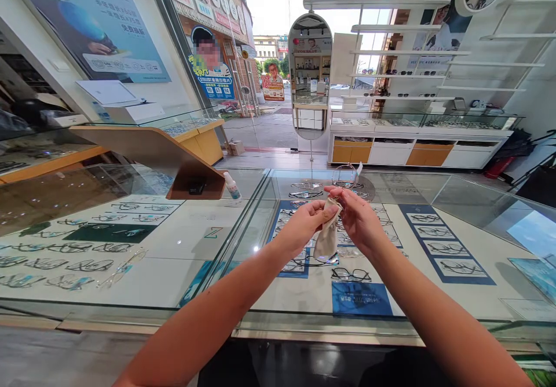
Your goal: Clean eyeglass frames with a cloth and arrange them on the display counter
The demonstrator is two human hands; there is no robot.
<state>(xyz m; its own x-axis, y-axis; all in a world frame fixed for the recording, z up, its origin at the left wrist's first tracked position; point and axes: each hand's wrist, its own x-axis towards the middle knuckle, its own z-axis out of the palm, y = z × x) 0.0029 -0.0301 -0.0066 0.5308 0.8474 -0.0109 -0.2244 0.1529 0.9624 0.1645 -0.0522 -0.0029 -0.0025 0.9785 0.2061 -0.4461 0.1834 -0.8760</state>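
My left hand (309, 218) is closed, its thumb and fingers pinching a beige cloth (326, 241) above the glass showcase. The cloth hangs down in folds between my hands. My right hand (359, 218) meets it at the cloth's top edge, fingers bent together; what they grip is too small to make out. Just beyond my fingertips is a thin-rimmed pair of round eyeglasses (345, 174) with a white tag (359, 170). Below the cloth, a dark eyeglass frame (315, 263) shows a purple glint; whether it is held or lies in the case, I cannot tell.
The glass showcase (256, 324) holds several eyeglasses, with black-rimmed glasses (351, 274) by a blue card (360, 299). On the left counter stand a white spray bottle (232, 186) and a brown stand (174, 155). An oval mirror (310, 77) stands beyond.
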